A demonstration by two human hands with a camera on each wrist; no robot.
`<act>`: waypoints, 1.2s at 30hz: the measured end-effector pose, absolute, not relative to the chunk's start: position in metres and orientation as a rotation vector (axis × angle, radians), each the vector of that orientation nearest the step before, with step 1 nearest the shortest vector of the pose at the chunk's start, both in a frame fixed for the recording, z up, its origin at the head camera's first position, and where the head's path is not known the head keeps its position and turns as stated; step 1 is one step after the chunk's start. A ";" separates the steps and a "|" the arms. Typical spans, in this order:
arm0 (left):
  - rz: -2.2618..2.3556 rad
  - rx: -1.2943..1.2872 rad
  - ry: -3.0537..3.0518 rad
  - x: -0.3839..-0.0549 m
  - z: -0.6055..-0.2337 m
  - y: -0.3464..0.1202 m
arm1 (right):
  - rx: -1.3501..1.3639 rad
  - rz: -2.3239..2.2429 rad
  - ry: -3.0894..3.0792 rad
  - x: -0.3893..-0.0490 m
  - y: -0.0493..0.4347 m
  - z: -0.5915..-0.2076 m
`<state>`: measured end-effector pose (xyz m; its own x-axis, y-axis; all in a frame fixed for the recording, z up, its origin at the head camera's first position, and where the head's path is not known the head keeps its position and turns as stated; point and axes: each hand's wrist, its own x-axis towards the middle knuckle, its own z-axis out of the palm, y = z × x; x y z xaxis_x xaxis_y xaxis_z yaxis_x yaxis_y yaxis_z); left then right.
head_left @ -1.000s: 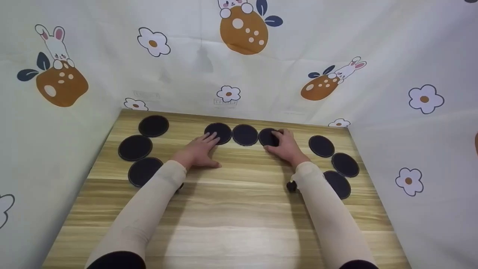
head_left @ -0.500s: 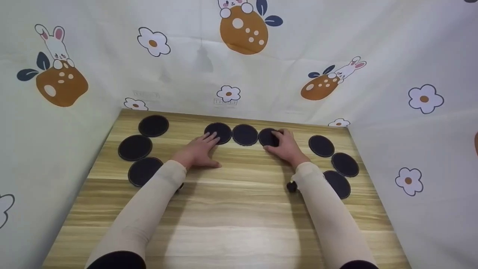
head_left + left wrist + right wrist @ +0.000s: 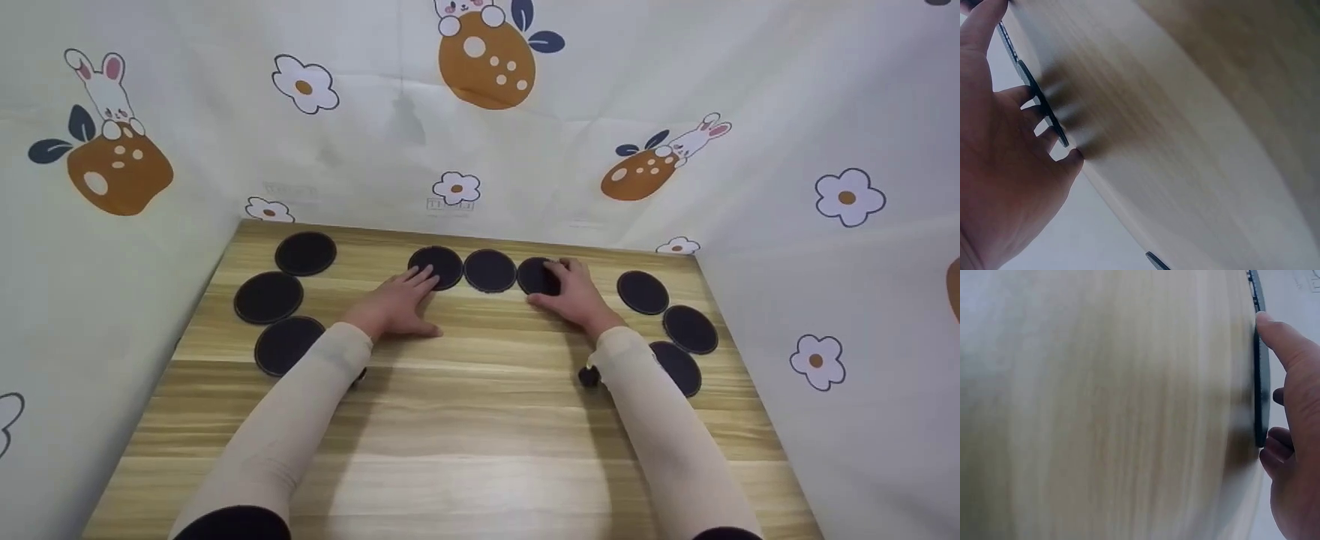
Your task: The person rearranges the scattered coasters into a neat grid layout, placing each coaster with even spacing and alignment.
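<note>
Three black round coasters with stitched rims lie flat in a touching row at the back of the table. My left hand rests with spread, fairly straight fingers on the near left part of the left coaster. In the left wrist view those fingers lie at the coaster's edge. The middle coaster is untouched. At the row's right end, my right hand grips the right coaster by its edges. In the right wrist view, the thumb is at one end of this coaster and curled fingers are at the other.
Three more black coasters are grouped at the table's left, the nearest partly behind my left sleeve. Another three are at the right, one partly behind my right sleeve. Printed cloth walls enclose the wooden table.
The head view has shifted slightly, so everything appears a little farther left. Neither hand nor any coaster has visibly moved on the table.
</note>
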<state>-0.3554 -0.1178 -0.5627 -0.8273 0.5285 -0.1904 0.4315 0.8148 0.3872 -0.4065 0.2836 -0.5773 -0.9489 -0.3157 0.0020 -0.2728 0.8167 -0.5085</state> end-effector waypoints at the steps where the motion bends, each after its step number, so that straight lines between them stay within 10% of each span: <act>1: 0.486 0.735 2.711 -0.355 -0.562 -0.118 | -0.475 -0.799 2.919 -0.405 0.286 -0.575; 36: 0.496 0.726 2.716 -0.352 -0.556 -0.116 | -0.079 -0.636 3.045 -0.247 0.436 -0.514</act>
